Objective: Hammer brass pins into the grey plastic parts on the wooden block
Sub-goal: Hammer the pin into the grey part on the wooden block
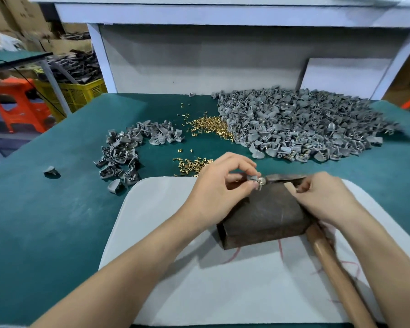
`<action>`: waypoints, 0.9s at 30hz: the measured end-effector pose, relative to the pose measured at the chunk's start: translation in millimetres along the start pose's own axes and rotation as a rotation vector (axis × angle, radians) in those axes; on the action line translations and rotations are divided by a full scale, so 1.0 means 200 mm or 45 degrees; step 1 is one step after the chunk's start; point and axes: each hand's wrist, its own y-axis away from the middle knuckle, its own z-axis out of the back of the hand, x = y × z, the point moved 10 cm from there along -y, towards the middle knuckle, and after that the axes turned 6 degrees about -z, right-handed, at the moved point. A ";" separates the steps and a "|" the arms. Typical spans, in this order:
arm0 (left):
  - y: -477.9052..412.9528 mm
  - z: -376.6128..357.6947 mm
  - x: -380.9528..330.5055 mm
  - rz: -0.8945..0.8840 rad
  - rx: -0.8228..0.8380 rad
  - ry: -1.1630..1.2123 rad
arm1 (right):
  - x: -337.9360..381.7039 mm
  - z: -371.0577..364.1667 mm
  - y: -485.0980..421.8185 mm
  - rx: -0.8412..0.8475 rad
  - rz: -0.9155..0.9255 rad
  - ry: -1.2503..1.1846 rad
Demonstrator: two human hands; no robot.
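Observation:
A dark wooden block (263, 218) stands on a white mat (161, 233). At the block's far top edge my left hand (220, 185) pinches a small grey plastic part (253, 179) with a brass pin in it. My right hand (324, 200) rests on the block's right side, fingers curled over a hammer. The hammer's wooden handle (341, 278) comes out under my wrist toward the near right, and its dark head (284, 177) lies along the block's far edge, beside the part. Whether my right fingertips also hold a pin is hidden.
A large heap of grey parts (305, 124) fills the back right of the green table (45, 221), and a smaller heap (121, 152) lies to the left. Loose brass pins (211, 126) lie between them, with more pins (192, 164) just beyond the mat. One stray part (50, 171) sits at far left.

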 end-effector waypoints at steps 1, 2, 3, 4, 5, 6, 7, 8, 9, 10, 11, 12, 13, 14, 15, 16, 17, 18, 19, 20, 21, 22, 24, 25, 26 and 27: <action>0.00 0.01 0.01 0.007 -0.002 -0.028 | -0.02 0.01 0.00 0.022 -0.046 -0.038; 0.00 0.01 0.02 0.031 0.012 -0.058 | -0.05 0.01 0.01 0.077 -0.108 -0.172; 0.00 0.01 0.05 0.081 0.034 -0.085 | -0.07 0.00 0.03 0.187 -0.174 -0.411; 0.00 0.00 0.08 0.137 0.071 -0.091 | -0.09 -0.01 0.05 0.298 -0.243 -0.704; 0.01 -0.01 0.11 0.194 0.103 -0.097 | -0.09 -0.02 0.06 0.388 -0.279 -0.963; 0.01 -0.02 0.13 0.234 0.134 -0.107 | -0.08 0.00 0.08 0.453 -0.286 -1.157; 0.01 -0.02 0.14 0.244 0.161 -0.125 | -0.06 0.03 0.11 0.479 -0.267 -1.267; 0.01 -0.03 0.14 0.247 0.175 -0.145 | -0.03 0.06 0.13 0.500 -0.225 -1.303; 0.01 -0.03 0.14 0.250 0.184 -0.156 | 0.00 0.09 0.17 0.506 -0.171 -1.280; 0.01 -0.03 0.13 0.254 0.181 -0.155 | 0.04 0.13 0.21 0.493 -0.112 -1.192; 0.01 -0.03 0.14 0.265 0.175 -0.137 | 0.08 0.16 0.25 0.464 -0.054 -1.061; 0.02 -0.03 0.14 0.281 0.174 -0.109 | 0.12 0.19 0.29 0.424 -0.007 -0.909; 0.02 -0.03 0.15 0.296 0.172 -0.087 | 0.16 0.21 0.32 0.384 0.040 -0.752; 0.02 -0.03 0.15 0.299 0.171 -0.082 | 0.21 0.24 0.34 0.338 0.093 -0.596; 0.02 -0.03 0.15 0.294 0.173 -0.094 | 0.26 0.26 0.36 0.282 0.151 -0.446; 0.02 -0.03 0.15 0.283 0.173 -0.113 | 0.31 0.29 0.37 0.217 0.207 -0.302; 0.01 -0.03 0.14 0.263 0.171 -0.140 | 0.34 0.32 0.38 0.158 0.249 -0.180; 0.01 -0.03 0.13 0.238 0.170 -0.174 | 0.37 0.34 0.39 0.121 0.268 -0.091; 0.01 -0.03 0.12 0.208 0.172 -0.216 | 0.38 0.35 0.39 0.101 0.276 -0.014; 0.01 -0.03 0.11 0.183 0.174 -0.256 | 0.38 0.36 0.40 0.090 0.278 0.068; 0.01 -0.03 0.10 0.167 0.175 -0.287 | 0.38 0.35 0.40 0.084 0.273 0.152; 0.00 -0.03 0.09 0.157 0.175 -0.305 | 0.38 0.33 0.40 0.086 0.268 0.219; 0.00 -0.03 0.09 0.151 0.183 -0.324 | 0.37 0.30 0.41 0.104 0.251 0.253; 0.01 -0.04 0.09 0.157 0.191 -0.330 | 0.37 0.29 0.41 0.107 0.239 0.232; 0.01 -0.04 0.09 0.169 0.193 -0.326 | 0.37 0.29 0.41 0.109 0.227 0.210; 0.01 -0.04 0.09 0.188 0.188 -0.313 | 0.37 0.29 0.41 0.112 0.220 0.201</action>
